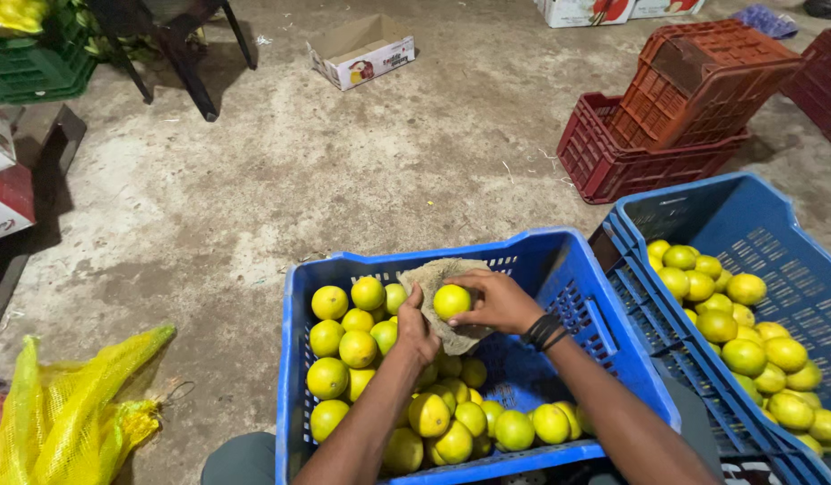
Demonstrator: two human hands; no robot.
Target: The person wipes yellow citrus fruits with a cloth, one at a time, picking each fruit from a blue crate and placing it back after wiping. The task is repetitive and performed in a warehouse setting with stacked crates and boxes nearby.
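Both forearms reach out from the near edge over a blue crate (613, 359) that is partly filled with yellow-green citrus fruit (352, 346). Over the far half of this crate, the right hand (498, 301) wraps its fingers around one yellow fruit (451, 301), pressing it against a piece of brown cloth (438, 274). A black band sits on the right wrist. Just to the left, the left hand (417, 328) is closed on the near left edge of that cloth, fingers curled into it, so the cloth sits between the two hands and behind the fruit.

To the right, touching the first crate, stands a second blue crate (747, 216) with more of the same fruit heaped along its near side. Farther off on the right, red crates (676, 117) lie stacked and tilted on the concrete floor (343, 162). At the near left lies a crumpled yellow net bag (65, 413). At the far side rests an open cardboard box (361, 49), and at the far left a green crate (38, 67).
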